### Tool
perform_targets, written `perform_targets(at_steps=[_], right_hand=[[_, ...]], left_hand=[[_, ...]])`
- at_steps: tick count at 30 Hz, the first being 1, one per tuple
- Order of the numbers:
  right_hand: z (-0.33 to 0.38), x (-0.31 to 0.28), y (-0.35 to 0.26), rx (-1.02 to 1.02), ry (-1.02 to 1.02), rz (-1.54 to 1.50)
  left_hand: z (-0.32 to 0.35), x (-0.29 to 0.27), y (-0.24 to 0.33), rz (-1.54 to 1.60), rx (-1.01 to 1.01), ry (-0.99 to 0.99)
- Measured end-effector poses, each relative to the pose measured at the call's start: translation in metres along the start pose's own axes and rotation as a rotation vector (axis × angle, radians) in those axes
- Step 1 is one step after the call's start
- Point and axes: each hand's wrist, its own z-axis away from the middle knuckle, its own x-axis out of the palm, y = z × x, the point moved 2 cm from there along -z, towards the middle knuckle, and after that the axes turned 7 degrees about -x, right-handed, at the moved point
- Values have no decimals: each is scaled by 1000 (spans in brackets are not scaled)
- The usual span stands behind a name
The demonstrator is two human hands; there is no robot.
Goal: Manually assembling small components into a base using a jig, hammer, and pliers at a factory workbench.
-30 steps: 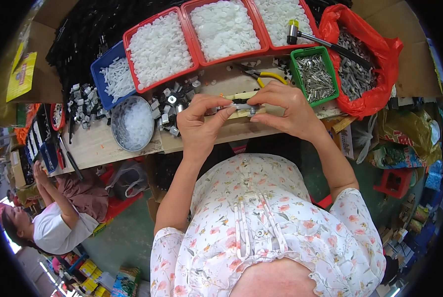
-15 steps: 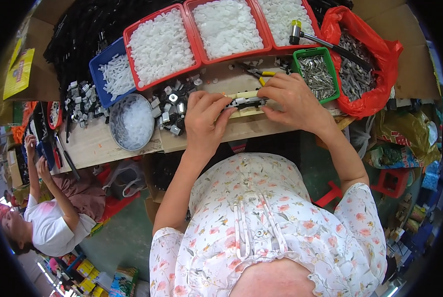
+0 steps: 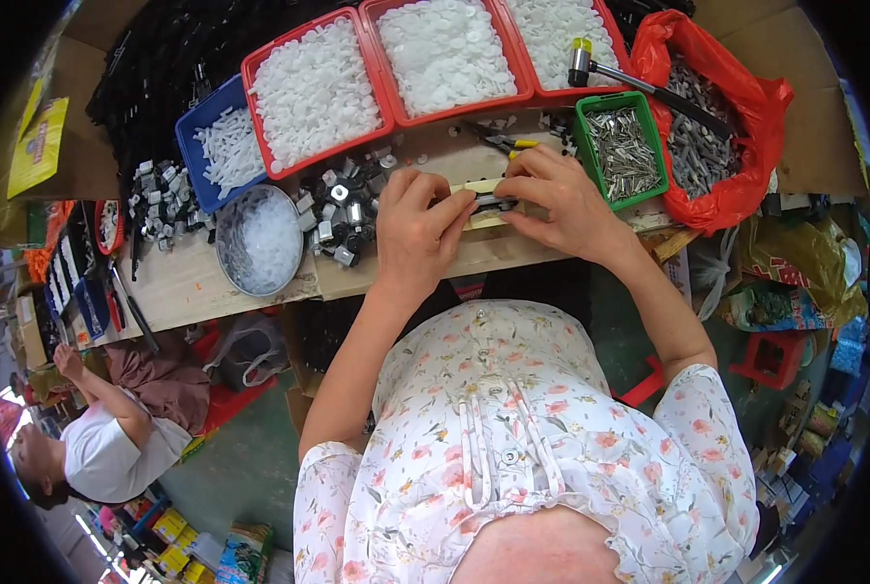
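Head view: wooden bench (image 3: 192, 282) crowded with red trays (image 3: 318, 92) of white parts, a green bin (image 3: 622, 146), a red bag (image 3: 737, 127). Left hand (image 3: 417, 234) and right hand (image 3: 563, 200) pinch a small dark part (image 3: 482, 200) at the bench's middle. Another person (image 3: 104, 438) sits on the floor alongside.

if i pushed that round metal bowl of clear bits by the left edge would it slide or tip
The round metal bowl looks shallow and wide, so it would probably slide on the wooden bench rather than tip. Its clear plastic bits look small and light, so the bowl likely moves easily. They are heaped loose, so a sharp shove might spill some.
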Motion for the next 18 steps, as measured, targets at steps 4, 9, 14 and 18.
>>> perform_targets(at_steps=[4, 9, 14, 18], right_hand=[[9, 3, 6, 13, 100, -78], [23, 16, 5, 174, 246, -303], [-8, -21, 7, 154, 191, -281], [-85, -56, 31, 70, 264, -83]], left_hand=[[-2, 2, 2, -32, 51, -6], [-1, 3, 4, -53, 57, -11], [1, 2, 4, -53, 65, 2], [2, -1, 3, -29, 37, 2]])
